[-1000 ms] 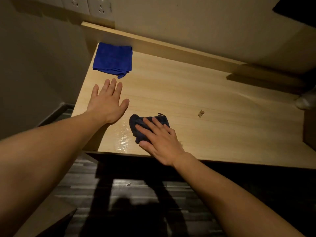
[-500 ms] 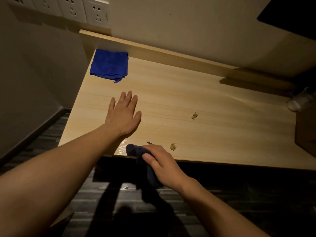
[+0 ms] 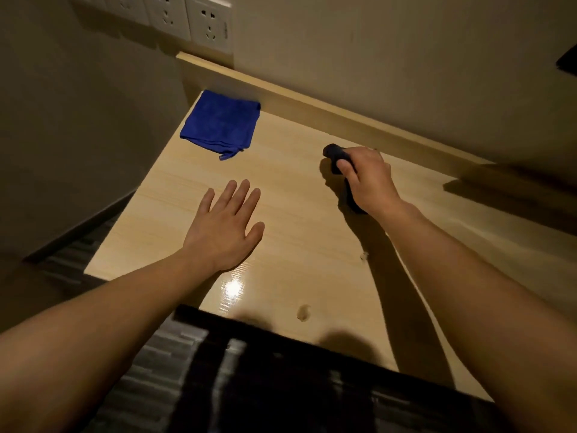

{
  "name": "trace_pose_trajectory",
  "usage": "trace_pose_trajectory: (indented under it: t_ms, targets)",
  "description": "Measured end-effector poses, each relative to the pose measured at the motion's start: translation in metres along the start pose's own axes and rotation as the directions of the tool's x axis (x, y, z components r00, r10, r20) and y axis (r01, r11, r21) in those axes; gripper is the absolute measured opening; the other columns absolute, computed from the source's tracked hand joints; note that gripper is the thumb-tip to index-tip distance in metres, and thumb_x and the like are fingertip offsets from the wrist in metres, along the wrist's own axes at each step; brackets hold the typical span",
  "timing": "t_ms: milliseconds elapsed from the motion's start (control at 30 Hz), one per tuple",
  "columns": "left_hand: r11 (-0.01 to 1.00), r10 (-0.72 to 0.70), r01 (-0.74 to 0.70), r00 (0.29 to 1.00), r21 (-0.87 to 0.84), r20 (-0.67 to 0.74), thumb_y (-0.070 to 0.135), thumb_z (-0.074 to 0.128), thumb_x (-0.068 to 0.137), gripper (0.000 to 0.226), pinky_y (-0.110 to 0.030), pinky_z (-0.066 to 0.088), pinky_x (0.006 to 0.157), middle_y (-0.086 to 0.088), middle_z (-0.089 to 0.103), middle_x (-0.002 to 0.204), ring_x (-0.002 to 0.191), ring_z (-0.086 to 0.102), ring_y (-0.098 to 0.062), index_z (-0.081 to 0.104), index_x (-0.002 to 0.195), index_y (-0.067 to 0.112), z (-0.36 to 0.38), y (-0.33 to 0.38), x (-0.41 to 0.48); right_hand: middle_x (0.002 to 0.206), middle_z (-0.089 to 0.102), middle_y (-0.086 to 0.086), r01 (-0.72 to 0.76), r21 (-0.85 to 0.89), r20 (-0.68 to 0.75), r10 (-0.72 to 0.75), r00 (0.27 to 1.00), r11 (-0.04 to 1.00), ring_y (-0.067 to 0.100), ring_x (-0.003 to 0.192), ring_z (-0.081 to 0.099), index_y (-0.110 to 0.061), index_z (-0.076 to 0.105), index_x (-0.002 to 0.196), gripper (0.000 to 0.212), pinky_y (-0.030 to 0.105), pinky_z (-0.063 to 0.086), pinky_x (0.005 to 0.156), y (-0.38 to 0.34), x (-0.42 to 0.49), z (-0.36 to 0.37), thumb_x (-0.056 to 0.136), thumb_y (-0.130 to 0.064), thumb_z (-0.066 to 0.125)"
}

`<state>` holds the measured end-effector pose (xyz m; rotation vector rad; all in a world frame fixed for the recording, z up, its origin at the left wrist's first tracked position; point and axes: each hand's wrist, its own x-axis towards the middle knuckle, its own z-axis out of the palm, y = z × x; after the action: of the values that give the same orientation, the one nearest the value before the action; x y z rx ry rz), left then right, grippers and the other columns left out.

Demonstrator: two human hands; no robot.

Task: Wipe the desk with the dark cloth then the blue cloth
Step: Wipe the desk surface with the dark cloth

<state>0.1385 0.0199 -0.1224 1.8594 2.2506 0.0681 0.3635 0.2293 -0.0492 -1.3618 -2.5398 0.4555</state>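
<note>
The light wooden desk (image 3: 296,214) fills the middle of the view. My right hand (image 3: 367,178) is closed around the bunched dark cloth (image 3: 335,154) near the desk's back ledge; most of the cloth is hidden under my fingers and palm. My left hand (image 3: 226,228) lies flat on the desk with fingers spread, holding nothing, left of and nearer than the right hand. The folded blue cloth (image 3: 221,125) rests at the far left corner, apart from both hands.
A raised wooden ledge (image 3: 343,117) runs along the back against the wall. White wall sockets (image 3: 199,21) sit above the left corner. Two small specks of debris (image 3: 303,312) (image 3: 363,256) lie near the front edge. Dark floor (image 3: 249,385) shows below the desk.
My right hand has carried the dark cloth from the desk's front edge up to the back, near the ledge. My left hand has stayed flat on the desk. The camera has tilted.
</note>
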Motion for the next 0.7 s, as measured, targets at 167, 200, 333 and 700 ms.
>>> trace_pose_trajectory:
  t_ms: [167,200,333,700]
  targets:
    - [0.999,-0.017,0.018,1.0,0.04,-0.005,0.065,0.009,0.106,0.074,-0.05,-0.002,0.132,0.004,-0.01,0.178,0.164,-0.013,-0.018,-0.002,0.171,0.031,-0.002,0.0,0.002,0.137,0.061,0.007,0.12,-0.09,0.078,-0.113,0.991,0.989,0.033,0.127,0.049,-0.023,0.06,0.139,0.037,0.052,0.041,0.102,0.036,0.065,0.012,0.11,-0.038,0.042]
    - [0.999,-0.016,0.016,1.0,0.047,-0.003,0.065,0.01,0.106,0.074,-0.05,-0.002,0.132,0.004,-0.01,0.178,0.164,-0.013,-0.018,-0.002,0.171,0.031,-0.002,0.0,0.003,0.139,0.06,0.006,0.128,-0.096,0.097,-0.118,0.988,0.987,0.034,0.13,0.048,-0.025,0.058,0.142,0.04,0.054,0.04,0.104,0.043,0.073,0.016,0.11,-0.041,0.04]
    - [0.998,-0.028,0.029,1.0,0.062,-0.002,0.066,0.009,0.106,0.074,-0.049,-0.003,0.132,0.005,-0.011,0.178,0.164,-0.014,-0.017,-0.003,0.17,0.033,-0.001,0.001,0.002,0.152,0.049,0.004,0.139,-0.192,0.167,-0.107,0.98,0.972,0.036,0.138,0.036,-0.04,0.044,0.152,0.05,0.053,0.031,0.108,0.056,0.076,0.03,0.107,-0.058,0.029]
    - [0.998,-0.036,0.036,0.999,0.053,0.0,0.067,0.007,0.105,0.075,-0.049,-0.002,0.132,0.006,-0.01,0.178,0.164,-0.015,-0.015,-0.002,0.171,0.033,-0.002,0.002,0.003,0.171,0.02,-0.012,0.243,-0.13,0.283,-0.198,0.938,0.961,0.018,0.158,0.008,-0.048,0.025,0.158,0.052,0.053,0.009,0.122,0.05,0.025,0.042,0.108,-0.058,0.021]
